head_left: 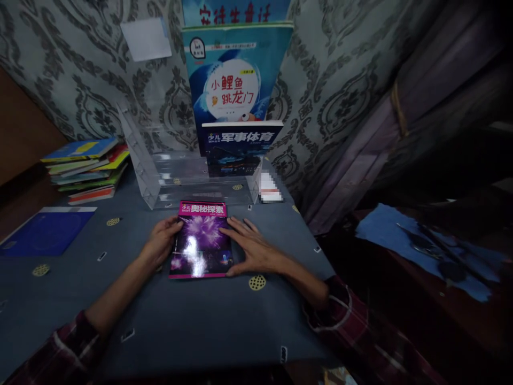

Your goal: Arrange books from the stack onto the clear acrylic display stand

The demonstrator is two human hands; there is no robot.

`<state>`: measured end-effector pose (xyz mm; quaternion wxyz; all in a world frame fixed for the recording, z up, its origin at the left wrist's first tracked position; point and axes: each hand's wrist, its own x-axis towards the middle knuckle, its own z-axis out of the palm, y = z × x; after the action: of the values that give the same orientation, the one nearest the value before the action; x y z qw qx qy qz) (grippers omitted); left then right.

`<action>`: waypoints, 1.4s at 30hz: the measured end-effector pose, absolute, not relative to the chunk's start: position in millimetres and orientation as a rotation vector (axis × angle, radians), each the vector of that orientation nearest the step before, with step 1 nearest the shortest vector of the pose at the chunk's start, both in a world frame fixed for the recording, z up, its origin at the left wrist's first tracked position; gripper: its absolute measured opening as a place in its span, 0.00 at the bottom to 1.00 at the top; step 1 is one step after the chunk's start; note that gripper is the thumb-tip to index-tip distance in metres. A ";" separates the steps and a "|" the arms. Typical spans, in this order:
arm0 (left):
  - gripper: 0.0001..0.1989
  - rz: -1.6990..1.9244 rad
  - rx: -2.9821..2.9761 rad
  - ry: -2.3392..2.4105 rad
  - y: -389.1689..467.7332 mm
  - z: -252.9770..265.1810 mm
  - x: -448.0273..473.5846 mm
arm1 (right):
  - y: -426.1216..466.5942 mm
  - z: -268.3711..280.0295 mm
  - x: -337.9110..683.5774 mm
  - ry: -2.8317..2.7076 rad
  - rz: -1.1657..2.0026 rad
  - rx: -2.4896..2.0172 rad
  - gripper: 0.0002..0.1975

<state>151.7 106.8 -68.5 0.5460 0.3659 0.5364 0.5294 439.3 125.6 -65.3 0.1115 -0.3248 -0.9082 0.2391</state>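
A book with a magenta title band and a purple burst on its dark cover (204,240) lies face up before me, in front of a clear acrylic rack. My left hand (162,240) grips its left edge, thumb on the cover and the other fingers partly hidden. Against the right edge rests my right hand (254,248), fingers spread, with a fingertip on the cover and the thumb by the lower right corner. In the tiered rack (146,176) stand a dark blue book (234,158), a light blue book (200,77) and another blue book (236,6) behind them.
A stack of books (86,168) sits at the back left, with a flat blue book or folder (48,232) nearer me. Patterned cloth (336,80) hangs behind the table (160,331). Blue cloth or plastic (385,230) with dark items lies on a surface at right.
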 end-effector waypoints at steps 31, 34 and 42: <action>0.08 1.337 0.376 1.093 89.3 -46.4 167.5 | 100.7 -55.5 397.9 -1.141 2.142 -0.563 0.26; 0.07 1.333 0.391 1.078 88.0 -48.5 167.6 | 96.3 -55.8 393.3 -1.126 2.187 -0.524 0.27; 0.07 1.404 0.424 1.132 87.7 -53.6 168.8 | 103.4 -52.9 405.2 -1.232 2.071 -0.506 0.22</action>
<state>168.8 87.7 -53.6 0.6008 0.1829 0.4883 0.6059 405.2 103.4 -52.9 0.3334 -0.1938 -0.4717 0.7930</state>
